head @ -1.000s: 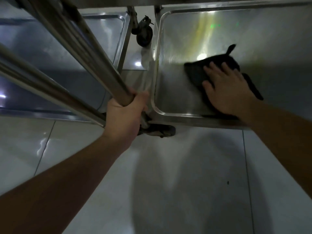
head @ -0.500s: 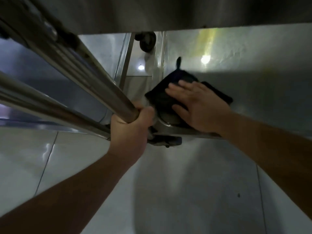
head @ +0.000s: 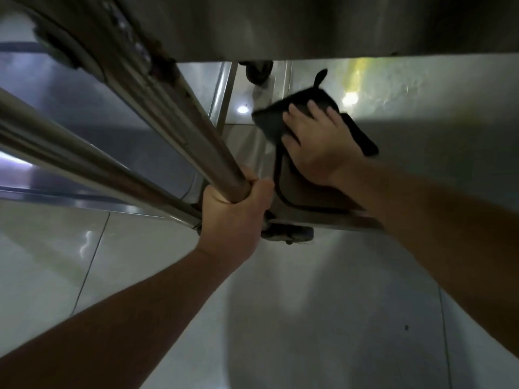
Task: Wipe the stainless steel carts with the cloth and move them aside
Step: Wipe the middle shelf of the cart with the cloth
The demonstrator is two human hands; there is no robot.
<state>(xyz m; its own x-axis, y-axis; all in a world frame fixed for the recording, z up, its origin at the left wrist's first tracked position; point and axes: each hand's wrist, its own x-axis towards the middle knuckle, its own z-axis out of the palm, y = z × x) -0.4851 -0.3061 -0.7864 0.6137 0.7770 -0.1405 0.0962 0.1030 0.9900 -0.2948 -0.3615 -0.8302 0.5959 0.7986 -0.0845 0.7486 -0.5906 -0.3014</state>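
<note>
Cloth (head: 283, 119), dark, is lying flat on the bottom shelf (head: 421, 113) of the stainless steel cart, at the shelf's near-left corner. Its long axis is running from near-left to far-right, and a small hanging loop at its far edge is pointing away from the viewer. Right hand (head: 320, 144) is pressing down on the cloth with palm flat and fingers straight, slightly spread, pointing away toward the shelf's far side. Left hand (head: 236, 211) is gripping the cart's corner upright post (head: 179, 130), fingers curled fully round it near its lower end.

1 caster wheel (head: 289, 234) is sitting under the near corner, just below the left hand; a second wheel (head: 258, 73) is showing beyond the far edge. Upper shelf (head: 309, 26) is overhanging the top of the view, hiding the far part of the bottom shelf. Another cart shelf (head: 84, 113) is standing just beside on the left, behind 2 tubes. Tiled floor (head: 323, 318) is lying below, pale and glossy.
</note>
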